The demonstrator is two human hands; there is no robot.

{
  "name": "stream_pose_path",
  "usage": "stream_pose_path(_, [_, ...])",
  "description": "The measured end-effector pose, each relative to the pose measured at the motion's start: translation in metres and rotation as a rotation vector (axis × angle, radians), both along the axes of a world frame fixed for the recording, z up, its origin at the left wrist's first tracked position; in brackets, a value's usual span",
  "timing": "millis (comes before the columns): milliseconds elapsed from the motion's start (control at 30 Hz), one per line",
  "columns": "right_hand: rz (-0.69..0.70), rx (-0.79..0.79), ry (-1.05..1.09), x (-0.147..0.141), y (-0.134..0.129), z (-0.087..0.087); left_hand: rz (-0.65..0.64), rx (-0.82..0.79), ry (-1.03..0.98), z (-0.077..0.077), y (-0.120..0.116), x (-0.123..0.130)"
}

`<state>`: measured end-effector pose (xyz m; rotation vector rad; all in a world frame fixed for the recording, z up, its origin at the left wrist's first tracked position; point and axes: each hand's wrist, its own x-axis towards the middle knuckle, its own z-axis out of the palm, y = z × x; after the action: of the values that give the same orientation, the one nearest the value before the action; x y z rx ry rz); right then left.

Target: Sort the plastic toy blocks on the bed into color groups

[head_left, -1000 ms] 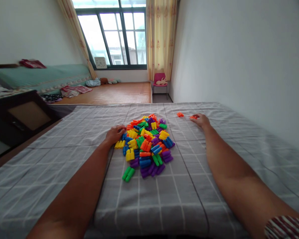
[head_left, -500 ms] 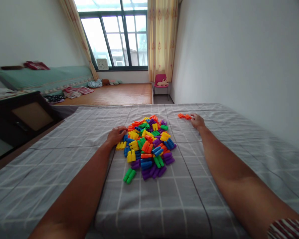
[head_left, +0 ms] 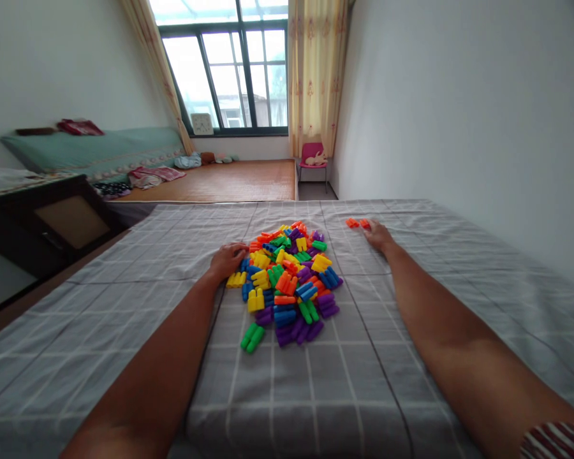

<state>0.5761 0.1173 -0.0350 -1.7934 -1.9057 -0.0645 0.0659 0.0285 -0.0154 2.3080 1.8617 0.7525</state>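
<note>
While the left hand (head_left: 228, 260) rests at the block pile's (head_left: 287, 283) left edge, the right hand (head_left: 377, 236) touches an orange block (head_left: 365, 224).
It lies just beside a second orange block (head_left: 352, 223) on the grey checked cloth (head_left: 411, 382); whether either hand pinches anything, I cannot tell.

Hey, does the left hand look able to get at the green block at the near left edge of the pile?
Probably yes: the left hand is by the left side of the pile of blocks, and the green block lies on the gray checked cloth with nothing on top of it.
</note>
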Motion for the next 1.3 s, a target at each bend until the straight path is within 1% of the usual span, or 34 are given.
stream_pose_path(100, [0.021, 0.009, 0.105, -0.002, 0.001, 0.001, 0.002, -0.002, 0.0, 0.0, 0.0, 0.0])
stream_pose_path(167, [-0.011, 0.023, 0.147, -0.001, 0.001, 0.001, 0.001, -0.009, 0.002, -0.001, 0.0, 0.0])
stream_pose_path(267, [-0.099, 0.012, 0.135, 0.001, 0.0, 0.002, -0.006, -0.012, -0.005, 0.0, 0.0, 0.001])
stream_pose_path(333, [-0.132, -0.02, 0.104, 0.002, -0.002, 0.001, -0.006, -0.012, -0.009, 0.002, -0.002, 0.002])
stream_pose_path(467, [-0.125, -0.087, 0.094, 0.0, -0.004, -0.002, 0.007, -0.018, -0.002, 0.004, -0.005, 0.004])
stream_pose_path(533, [-0.108, -0.091, 0.106, -0.002, -0.006, -0.001, 0.005, -0.016, -0.002, 0.005, -0.005, 0.004])
stream_pose_path(633, [-0.106, -0.026, 0.131, -0.006, -0.009, 0.009, -0.003, -0.005, -0.009, 0.005, -0.006, 0.004])
stream_pose_path(700, [-0.073, 0.044, 0.175, -0.014, -0.014, 0.023, -0.013, -0.007, -0.013, 0.006, -0.006, 0.004])
stream_pose_path(733, [-0.018, 0.06, 0.207, -0.022, -0.017, 0.031, -0.018, -0.012, -0.016, 0.006, -0.006, 0.004])
stream_pose_path(767, [0.071, 0.052, 0.242, -0.032, -0.021, 0.041, -0.021, -0.018, -0.019, 0.006, -0.007, 0.005])
stream_pose_path(833, [0.307, -0.027, 0.29, -0.06, -0.032, 0.058, -0.014, -0.028, -0.026, 0.008, -0.008, 0.006])
stream_pose_path(900, [0.516, -0.086, 0.265, -0.093, -0.045, 0.072, 0.004, -0.035, -0.032, 0.009, -0.009, 0.008])
stream_pose_path(933, [0.583, -0.073, 0.224, -0.11, -0.053, 0.076, 0.012, -0.036, -0.035, 0.009, -0.01, 0.009])
stream_pose_path(1000, [0.657, 0.0, 0.128, -0.141, -0.068, 0.082, 0.017, -0.039, -0.037, 0.01, -0.011, 0.01])
stream_pose_path(1067, [0.718, 0.051, 0.072, -0.164, -0.084, 0.087, 0.016, -0.045, -0.035, 0.011, -0.012, 0.011])
stream_pose_path(1100, [0.766, 0.04, 0.066, -0.173, -0.092, 0.09, 0.016, -0.048, -0.034, 0.011, -0.012, 0.011])
stream_pose_path(1133, [0.829, 0.007, 0.071, -0.18, -0.101, 0.094, 0.014, -0.05, -0.035, 0.011, -0.012, 0.011])
stream_pose_path(1233, [1.072, -0.168, 0.092, -0.194, -0.126, 0.107, 0.005, -0.049, -0.045, 0.01, -0.011, 0.011])
stream_pose_path(1300, [1.223, -0.263, 0.06, -0.2, -0.141, 0.115, 0.005, -0.048, -0.056, 0.009, -0.01, 0.011])
